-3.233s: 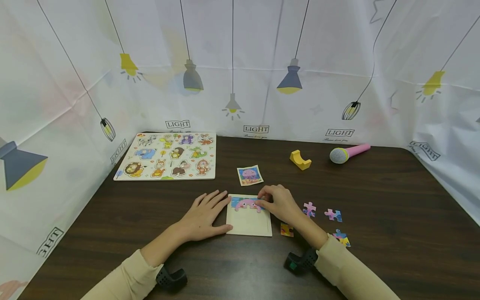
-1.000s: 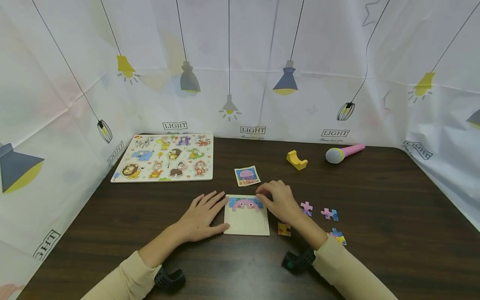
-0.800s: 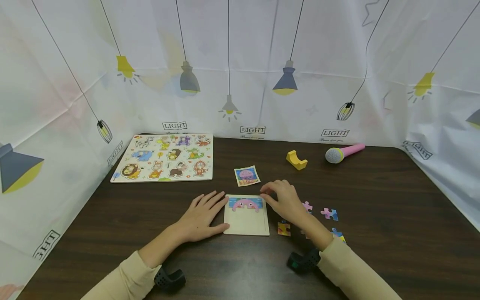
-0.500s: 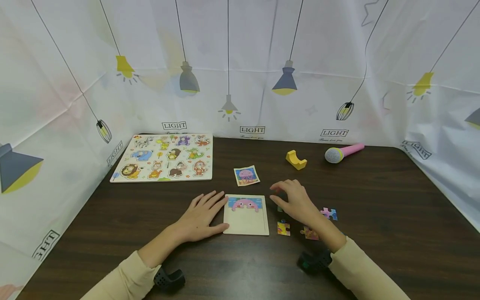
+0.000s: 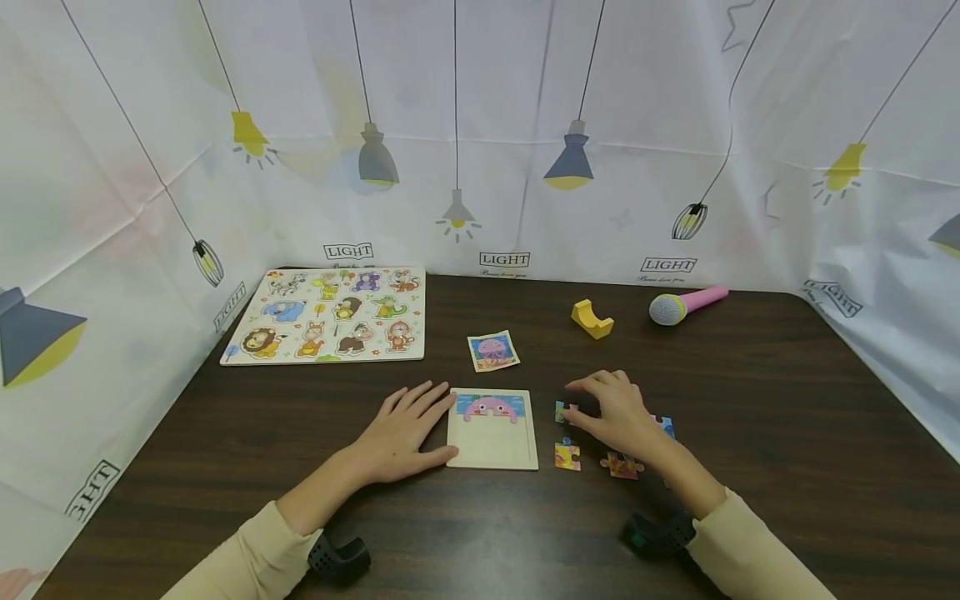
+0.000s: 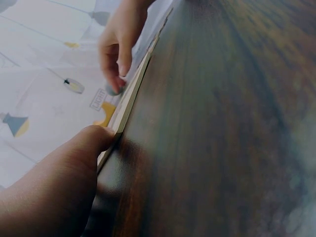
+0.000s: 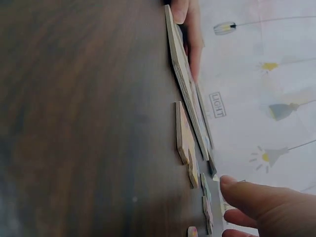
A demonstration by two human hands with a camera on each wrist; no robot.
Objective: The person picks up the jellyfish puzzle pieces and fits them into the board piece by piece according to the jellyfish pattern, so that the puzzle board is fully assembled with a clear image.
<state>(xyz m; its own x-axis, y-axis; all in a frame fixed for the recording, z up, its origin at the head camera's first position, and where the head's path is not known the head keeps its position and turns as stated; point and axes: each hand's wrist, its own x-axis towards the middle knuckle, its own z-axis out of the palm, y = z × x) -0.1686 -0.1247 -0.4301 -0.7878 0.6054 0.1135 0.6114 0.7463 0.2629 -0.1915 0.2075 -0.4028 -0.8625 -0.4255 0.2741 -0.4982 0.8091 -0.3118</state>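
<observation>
My left hand [image 5: 405, 437] lies flat with fingers spread, its fingertips and thumb touching the left edge of a pale square puzzle tray [image 5: 491, 446]. Pieces across the tray's top form a pink octopus face [image 5: 491, 407] on blue. Right of the tray, my right hand [image 5: 618, 417] hovers with thumb and forefinger apart, holding nothing. Below its fingertips lies a small puzzle piece [image 5: 560, 412], partly hidden. In the right wrist view, the right thumb [image 7: 247, 195] is apart from the pieces on the table. A yellow puzzle piece [image 5: 567, 457] and an orange-red puzzle piece [image 5: 624, 466] lie nearby.
Behind the tray lies an octopus picture card [image 5: 493, 352]. An animal puzzle board [image 5: 330, 317] sits at the back left. At the back right are a yellow arch block [image 5: 592, 320] and a pink toy microphone [image 5: 688, 306]. A blue puzzle piece [image 5: 665, 426] shows behind the right hand.
My right hand has left the tray's top right corner and moved right, over the loose pieces. The octopus face's pieces stay in the tray. My left hand keeps its place.
</observation>
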